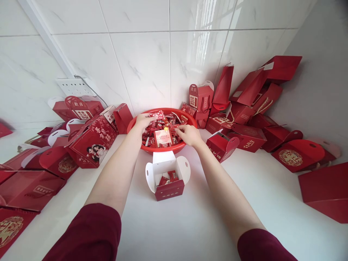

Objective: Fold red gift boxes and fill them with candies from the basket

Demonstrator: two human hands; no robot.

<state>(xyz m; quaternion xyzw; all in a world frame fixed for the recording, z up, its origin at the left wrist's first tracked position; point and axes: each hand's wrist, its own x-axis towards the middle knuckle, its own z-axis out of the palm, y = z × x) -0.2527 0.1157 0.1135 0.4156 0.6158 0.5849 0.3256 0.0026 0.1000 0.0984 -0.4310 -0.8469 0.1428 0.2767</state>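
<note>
Both my hands reach into a red oval basin [178,148] heaped with red-wrapped candies [152,127]. My left hand [143,123], at the basin's left side, is closed on a red candy packet [158,115] with pale spots. Over the right side, my right hand [189,135] has its fingers pinched at the candies; what they hold, if anything, is too small to make out. A pink-and-white card-like packet [163,138] lies on the heap between them. In front of the basin stands an open red gift box [170,194] with white inner flaps; a few red packets [173,176] are inside.
Red gift boxes [92,141] crowd the left side of the white table [174,232]. More boxes [248,137] stand and lean on the right, some stacked. A tiled wall [141,65] rises behind, with a power strip [74,87] and cable at left.
</note>
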